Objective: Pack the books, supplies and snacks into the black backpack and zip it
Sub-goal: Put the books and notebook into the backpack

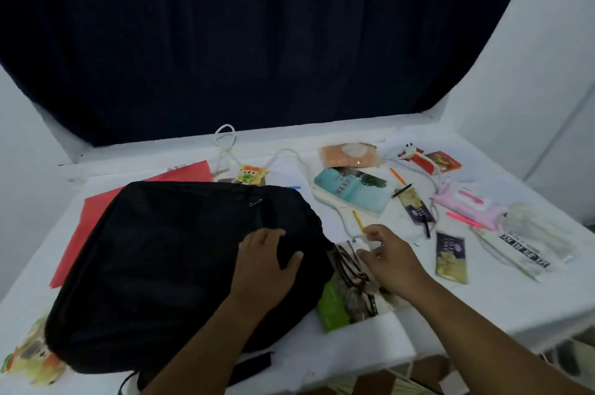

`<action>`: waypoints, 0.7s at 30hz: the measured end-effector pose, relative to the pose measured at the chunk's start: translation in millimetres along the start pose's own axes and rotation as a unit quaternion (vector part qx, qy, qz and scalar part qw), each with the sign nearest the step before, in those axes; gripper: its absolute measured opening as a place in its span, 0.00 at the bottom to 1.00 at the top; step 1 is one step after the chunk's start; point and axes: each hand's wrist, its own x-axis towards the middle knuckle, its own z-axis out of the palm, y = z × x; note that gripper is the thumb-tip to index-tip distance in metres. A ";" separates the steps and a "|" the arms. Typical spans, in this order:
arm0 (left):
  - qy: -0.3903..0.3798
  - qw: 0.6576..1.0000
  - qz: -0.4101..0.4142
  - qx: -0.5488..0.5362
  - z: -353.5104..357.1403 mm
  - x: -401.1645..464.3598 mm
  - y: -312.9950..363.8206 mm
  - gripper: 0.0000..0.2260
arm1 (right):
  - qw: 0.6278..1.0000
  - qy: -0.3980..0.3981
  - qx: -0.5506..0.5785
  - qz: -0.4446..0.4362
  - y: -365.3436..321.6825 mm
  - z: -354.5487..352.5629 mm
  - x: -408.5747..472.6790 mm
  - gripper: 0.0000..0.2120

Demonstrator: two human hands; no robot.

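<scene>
1. Left hand [269,261]: grip spread, palm and straight fingers pressed flat on the backpack's [180,269] right end, thumb out to the right.
2. Right hand [391,257]: just right of the backpack, low over the counter [476,298]. Fingers loosely curled, thumb and forefinger close together at a small pale object; blurred, cannot tell whether the grip pinches it.
3. Backpack: black, lying flat at left-centre of the counter, over a red sheet [96,217]; a strap [251,365] trails off the near edge.
4. Just beside the right wrist: a green packet [333,307] tucked partly under the backpack's corner.
5. Beyond the hands: a teal book [354,190], yellow pen [358,220], two dark purple packets [450,257].
6. Far right: pink wipes pack [467,206], clear bags [534,233].
7. Near left corner: an orange-and-green snack bag [30,359].
</scene>
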 end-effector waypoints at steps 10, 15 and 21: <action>0.004 0.995 -0.044 0.095 73.8 -11.2 4.4 0.43 | 0.974 -0.041 -0.199 0.099 57.6 -27.9 13.2 0.39; 0.021 0.994 -0.032 0.100 73.7 -12.7 3.2 0.42 | 0.990 -0.050 -0.064 0.116 65.5 -32.2 24.4 0.37; 0.008 0.993 -0.044 0.111 71.8 -12.3 4.8 0.48 | 0.985 -0.095 0.064 0.127 65.8 -41.2 36.3 0.30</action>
